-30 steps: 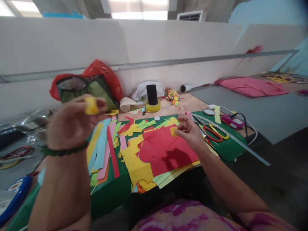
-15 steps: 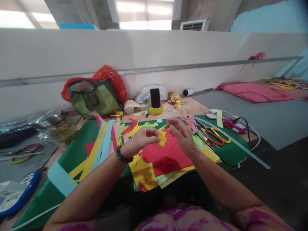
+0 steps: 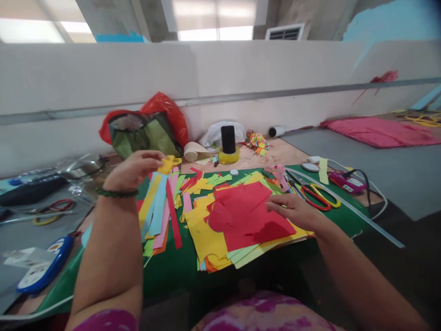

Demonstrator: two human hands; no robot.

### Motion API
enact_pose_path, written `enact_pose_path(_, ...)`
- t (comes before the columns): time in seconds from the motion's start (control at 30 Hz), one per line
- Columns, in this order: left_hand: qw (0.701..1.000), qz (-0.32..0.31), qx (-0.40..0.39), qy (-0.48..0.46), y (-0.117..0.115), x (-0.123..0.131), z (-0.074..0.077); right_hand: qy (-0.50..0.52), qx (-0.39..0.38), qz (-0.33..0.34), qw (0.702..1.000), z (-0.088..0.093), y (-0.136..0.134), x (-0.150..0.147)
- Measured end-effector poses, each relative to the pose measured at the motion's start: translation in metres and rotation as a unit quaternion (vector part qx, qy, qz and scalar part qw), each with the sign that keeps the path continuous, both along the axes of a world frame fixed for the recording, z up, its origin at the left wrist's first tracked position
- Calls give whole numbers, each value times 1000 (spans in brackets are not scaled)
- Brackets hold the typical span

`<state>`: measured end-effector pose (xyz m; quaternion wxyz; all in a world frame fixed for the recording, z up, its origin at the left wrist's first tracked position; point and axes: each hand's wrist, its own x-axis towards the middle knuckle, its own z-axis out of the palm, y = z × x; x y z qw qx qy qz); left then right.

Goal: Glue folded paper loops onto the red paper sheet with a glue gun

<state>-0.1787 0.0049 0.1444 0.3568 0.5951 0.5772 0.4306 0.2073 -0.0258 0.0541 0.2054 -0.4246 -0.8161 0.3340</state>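
Observation:
Reaching to the far left over the paper strips, my left hand (image 3: 132, 169) has its fingertips closed on a yellow paper piece (image 3: 167, 164). A green bead bracelet circles that wrist. Below it lie long strips, among them a light blue strip (image 3: 159, 204) and a red strip (image 3: 174, 216). My right hand (image 3: 292, 209) hovers at the right edge of the red paper sheets (image 3: 253, 216), fingers loosely bent and apart, holding nothing visible. Under the red sheets, yellow paper (image 3: 201, 230) and pale green sheets stick out.
A pink glue gun (image 3: 279, 177), scissors (image 3: 320, 195) and a clear glue stick (image 3: 372, 225) lie right. Behind stand a phone (image 3: 228, 139) on a yellow tape roll (image 3: 229, 156) and a green bag (image 3: 144, 138). A glass jar (image 3: 86, 172) stands left.
My left hand has moved left and away from me with the yellow paper piece, from above the red sheets to above the strips. My right hand has lowered and shifted right.

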Motion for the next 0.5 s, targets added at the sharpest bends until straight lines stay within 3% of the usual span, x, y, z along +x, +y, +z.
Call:
enact_pose_path(0.07,986,-99,-55,126,16,5,-20,-56,29,-45,997,-4,-1,2)
enact_pose_path(0.17,935,-206,-149,247,41,21,-54,-128,25,-30,991,-7,-8,-1)
enact_pose_path(0.27,912,-206,-197,294,55,12,-69,-192,14,-9,981,-8,-15,4)
enact_pose_path(0.33,921,-169,-187,297,52,-19,-63,-215,11,-16,976,-9,-18,14)
enact_pose_path(0.37,936,-120,-168,285,47,-38,-56,-224,8,-26,974,-10,-18,19)
enact_pose_path(0.43,980,-26,-62,186,28,-75,-39,-226,13,-52,973,-10,-17,26)
enact_pose_path(0.5,998,23,-1,55,3,-90,-20,-177,55,-86,979,-7,-14,24)
